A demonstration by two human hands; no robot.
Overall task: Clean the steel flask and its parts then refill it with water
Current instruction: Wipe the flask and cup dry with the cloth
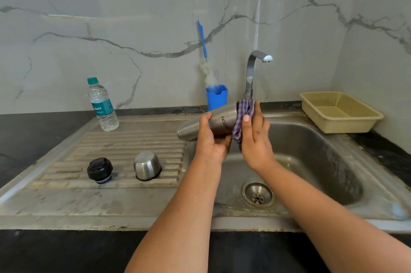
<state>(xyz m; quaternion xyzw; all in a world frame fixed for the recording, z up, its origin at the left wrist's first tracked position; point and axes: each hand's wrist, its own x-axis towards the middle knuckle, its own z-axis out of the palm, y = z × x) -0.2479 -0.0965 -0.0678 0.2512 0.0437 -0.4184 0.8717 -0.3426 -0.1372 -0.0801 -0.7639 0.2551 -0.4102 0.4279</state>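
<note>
I hold the steel flask (219, 121) sideways above the left edge of the sink basin (311, 152). My left hand (211, 139) grips its body from below. My right hand (255, 139) presses a purple checked cloth (243, 117) around the flask's right end. On the ribbed draining board (124, 143) the flask's steel cup (147, 165) stands upside down, and the black stopper (99, 170) sits to its left. A plastic water bottle (102, 105) with a green cap stands at the back left of the board.
The steel tap (252, 72) rises just behind the flask, with no water running. A blue holder (216, 97) with a bottle brush (205, 59) stands beside it. A beige plastic basket (340, 112) sits at the back right. The drain (258, 193) lies below my wrists.
</note>
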